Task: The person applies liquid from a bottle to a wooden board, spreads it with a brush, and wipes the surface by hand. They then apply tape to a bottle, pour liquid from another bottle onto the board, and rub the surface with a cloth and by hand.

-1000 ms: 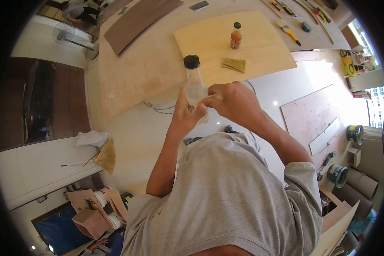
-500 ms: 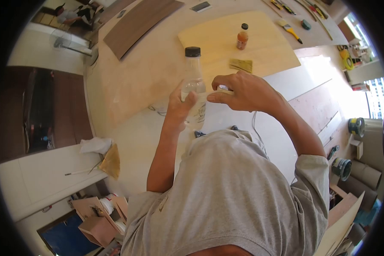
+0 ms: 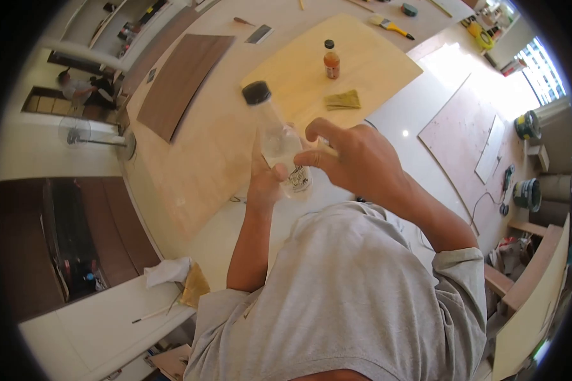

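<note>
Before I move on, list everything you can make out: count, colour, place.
Clear bottle: one, black-capped, in the left hand
Small bottle: one, orange, on the yellow board
Folded piece: one, olive-brown, same board
Yellow board: one, on the table
Brown sheet: one, on the table
Table: one, pale, ahead
Brush: one, yellow-black handle, table's far side
Pails: two, dark, floor at right
Fan: one, left
Co-worker: one, upper left
Edge clutter: too small to count
Left hand: one, around the clear bottle
Right hand: one, beside it, grip unclear
Shirt: one, grey, below
</note>
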### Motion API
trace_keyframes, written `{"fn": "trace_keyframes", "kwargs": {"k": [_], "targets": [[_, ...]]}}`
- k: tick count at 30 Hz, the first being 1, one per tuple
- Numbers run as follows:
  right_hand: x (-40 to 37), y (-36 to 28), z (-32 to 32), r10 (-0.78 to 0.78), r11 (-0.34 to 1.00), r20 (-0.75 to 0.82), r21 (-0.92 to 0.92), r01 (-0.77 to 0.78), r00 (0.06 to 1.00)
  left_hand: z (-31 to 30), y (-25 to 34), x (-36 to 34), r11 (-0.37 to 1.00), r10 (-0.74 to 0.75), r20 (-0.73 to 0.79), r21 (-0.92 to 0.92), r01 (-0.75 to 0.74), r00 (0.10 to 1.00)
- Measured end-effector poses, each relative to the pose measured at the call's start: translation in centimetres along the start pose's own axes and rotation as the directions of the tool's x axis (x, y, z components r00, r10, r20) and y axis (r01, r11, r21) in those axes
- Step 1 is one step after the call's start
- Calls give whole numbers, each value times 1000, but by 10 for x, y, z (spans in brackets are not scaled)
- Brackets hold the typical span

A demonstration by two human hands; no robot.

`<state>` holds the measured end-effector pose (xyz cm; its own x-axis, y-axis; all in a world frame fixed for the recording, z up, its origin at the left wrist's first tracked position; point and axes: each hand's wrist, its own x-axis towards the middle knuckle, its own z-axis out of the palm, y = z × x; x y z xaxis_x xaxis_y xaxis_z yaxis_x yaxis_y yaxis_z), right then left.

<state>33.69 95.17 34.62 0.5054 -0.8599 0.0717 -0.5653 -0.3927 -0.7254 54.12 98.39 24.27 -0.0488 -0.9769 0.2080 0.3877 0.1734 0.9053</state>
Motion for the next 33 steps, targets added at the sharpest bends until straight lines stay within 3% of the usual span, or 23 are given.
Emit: {"fn": "trace_keyframes", "kwargs": {"k": [3, 6, 12, 21, 26, 29, 33], "targets": [[-16, -1, 11, -82, 996, -60, -49, 79, 995, -2, 7, 6, 999, -12, 31, 31, 12, 999], [-25, -10, 9, -37, 995, -31, -89, 34, 999, -8, 9, 9, 999, -42, 73, -7, 42, 996], [-23, -4, 15, -99, 979, -91, -188, 81, 991, -12, 9, 5, 996, -77, 135, -37, 82, 988], [-27, -1, 8, 24, 978, -118, -203, -48, 993, -5, 3, 10, 975, -136, 272, -132, 177, 953], [-49, -5, 15, -126, 910, -271, -414, 3, 954, 8, 3, 14, 938, -143, 336, -254, 236, 931], [-56, -9, 14, -170, 886, -343, -463, -9, 924, 24, 0, 17, 960, -77, 233, -245, 135, 969], [-62, -13, 5, -122, 901, -341, -432, -40, 932, 31, 7, 18, 961, -90, 291, -225, 160, 952]]}}
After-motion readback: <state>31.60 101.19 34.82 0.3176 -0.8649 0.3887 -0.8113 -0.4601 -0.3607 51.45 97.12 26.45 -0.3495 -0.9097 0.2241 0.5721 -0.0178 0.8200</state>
